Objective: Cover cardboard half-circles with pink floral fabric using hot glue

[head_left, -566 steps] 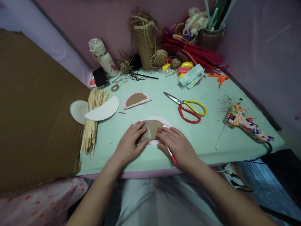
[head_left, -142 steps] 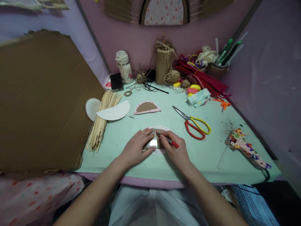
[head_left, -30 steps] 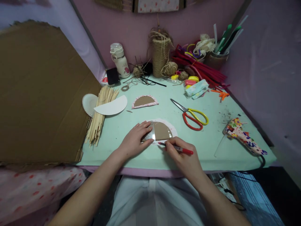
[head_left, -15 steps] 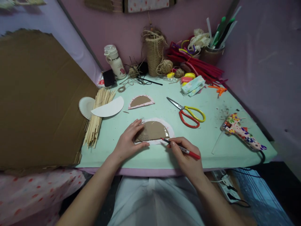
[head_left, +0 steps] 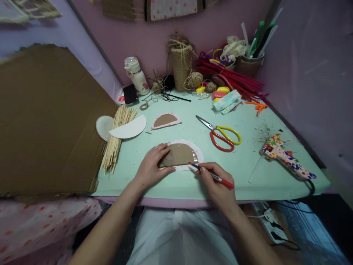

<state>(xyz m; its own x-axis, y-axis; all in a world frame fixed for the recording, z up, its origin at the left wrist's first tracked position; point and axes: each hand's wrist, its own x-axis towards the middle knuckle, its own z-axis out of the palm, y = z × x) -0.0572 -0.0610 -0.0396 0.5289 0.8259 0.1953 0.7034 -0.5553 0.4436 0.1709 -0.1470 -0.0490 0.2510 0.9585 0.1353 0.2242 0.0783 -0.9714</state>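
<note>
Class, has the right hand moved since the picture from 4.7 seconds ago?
Yes: judged against the scissors, the right hand has shifted rightward and nearer the front table edge.

Right hand: lane of open cloth toward the glue gun — passable. Scissors lie across the way ahead. Left hand: open strip leftward, then skewers and big cardboard — barred.

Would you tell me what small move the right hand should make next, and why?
I would probably run the pen along the straight edge of the cardboard: the right hand holds it with its tip at that edge, while the left hand rests over the cardboard's left end, which should help steady it. Whether the tip touches is hard to tell.
</note>
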